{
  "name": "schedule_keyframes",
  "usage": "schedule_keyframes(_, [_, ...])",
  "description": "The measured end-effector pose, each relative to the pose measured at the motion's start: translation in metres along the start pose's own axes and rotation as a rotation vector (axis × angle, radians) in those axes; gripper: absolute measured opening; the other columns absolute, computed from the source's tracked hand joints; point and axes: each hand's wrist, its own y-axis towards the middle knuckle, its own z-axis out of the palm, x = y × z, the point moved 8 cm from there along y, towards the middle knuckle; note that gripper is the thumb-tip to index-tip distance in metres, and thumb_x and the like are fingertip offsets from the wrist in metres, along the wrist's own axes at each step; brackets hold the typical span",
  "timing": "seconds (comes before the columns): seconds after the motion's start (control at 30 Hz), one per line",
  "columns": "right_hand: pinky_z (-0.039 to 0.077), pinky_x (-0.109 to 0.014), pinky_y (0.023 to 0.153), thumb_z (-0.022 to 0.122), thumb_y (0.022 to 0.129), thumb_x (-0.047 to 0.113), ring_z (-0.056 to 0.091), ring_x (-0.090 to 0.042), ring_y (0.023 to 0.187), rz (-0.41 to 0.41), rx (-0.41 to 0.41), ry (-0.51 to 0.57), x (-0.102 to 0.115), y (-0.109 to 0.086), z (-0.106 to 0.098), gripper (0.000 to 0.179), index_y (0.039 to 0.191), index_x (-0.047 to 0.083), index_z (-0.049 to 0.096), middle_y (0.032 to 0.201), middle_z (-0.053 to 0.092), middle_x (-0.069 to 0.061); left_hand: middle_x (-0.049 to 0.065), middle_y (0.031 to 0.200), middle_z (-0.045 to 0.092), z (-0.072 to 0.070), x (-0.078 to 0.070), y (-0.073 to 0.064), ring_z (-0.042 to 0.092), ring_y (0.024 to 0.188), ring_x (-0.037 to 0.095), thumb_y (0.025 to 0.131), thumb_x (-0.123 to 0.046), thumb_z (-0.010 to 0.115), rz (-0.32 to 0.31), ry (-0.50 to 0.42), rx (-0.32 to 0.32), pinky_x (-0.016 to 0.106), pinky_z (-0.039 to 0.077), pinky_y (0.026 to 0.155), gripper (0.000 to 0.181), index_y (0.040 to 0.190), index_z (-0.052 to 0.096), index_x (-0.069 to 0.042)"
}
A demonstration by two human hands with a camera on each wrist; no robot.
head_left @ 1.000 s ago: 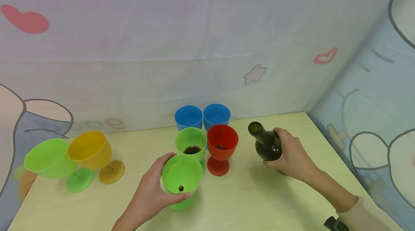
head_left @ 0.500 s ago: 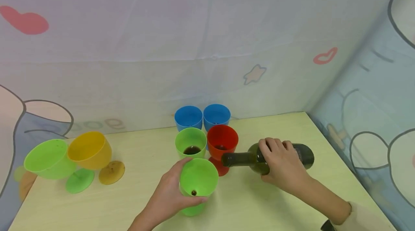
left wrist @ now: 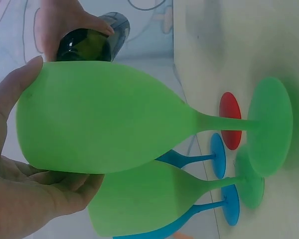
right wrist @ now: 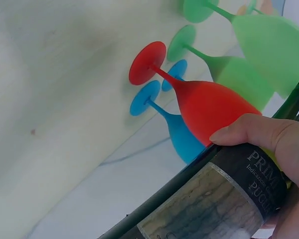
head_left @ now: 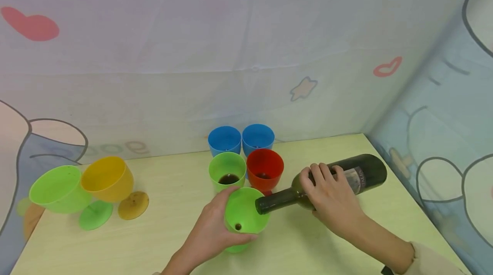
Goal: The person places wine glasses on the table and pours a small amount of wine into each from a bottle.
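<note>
1. Left hand (head_left: 209, 232), its fingers curled round the bowl of the front green goblet, thumb on the near side.
2. Front green goblet (head_left: 246, 210), plastic, stemmed, upright; small dark spot at the bottom of the bowl. It is in front of the other goblets of the middle group; whether its base touches the worktop is hard to tell.
3. Right hand (head_left: 334, 200), its fingers wrapped over the body of the wine bottle.
4. Wine bottle (head_left: 369, 172), dark green glass, tilted neck-down, mouth at the right side of the front green goblet's rim; the label's lettering, seen from the right wrist, begins "PRIM".
5. Second green goblet (head_left: 227, 164), just behind the held one; dark liquid in the bowl.
6. Red goblet (head_left: 265, 167), right of item 5; dark liquid inside.
7. Two blue goblets (head_left: 224, 138), side by side at the rear of the group.
8. Yellow goblet (head_left: 108, 178) and far-left green goblet (head_left: 59, 189), adjacent, well apart from the group.
9. Worktop (head_left: 165, 206), pale yellow, before a printed cloth backdrop (head_left: 173, 43).
</note>
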Motion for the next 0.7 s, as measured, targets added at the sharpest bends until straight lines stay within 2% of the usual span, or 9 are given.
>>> schedule_keyframes(0.33, [0.043,-0.051,0.066,0.073,0.061,0.005,0.05,-0.036,0.077,-0.007,-0.036,-0.047,0.0,0.001,-0.009,0.047,0.099,-0.003,0.046,0.087,0.05,-0.021,0.003,0.118,0.052,0.003,0.0,0.0,0.049,0.105,0.024,0.06,-0.033,0.085,0.002,-0.005,0.02,0.041,0.046,0.079,0.089,0.131,0.039,-0.005])
schedule_keyframes(0.7, [0.042,-0.052,0.07,0.074,0.066,0.004,0.049,-0.037,0.081,-0.015,0.0,-0.09,-0.001,0.002,-0.014,0.045,0.101,-0.002,0.046,0.09,0.05,-0.023,0.007,0.12,0.05,0.006,0.004,-0.001,0.047,0.107,0.028,0.061,-0.033,0.085,-0.036,-0.029,0.019,0.044,0.047,0.079,0.091,0.133,0.037,-0.004])
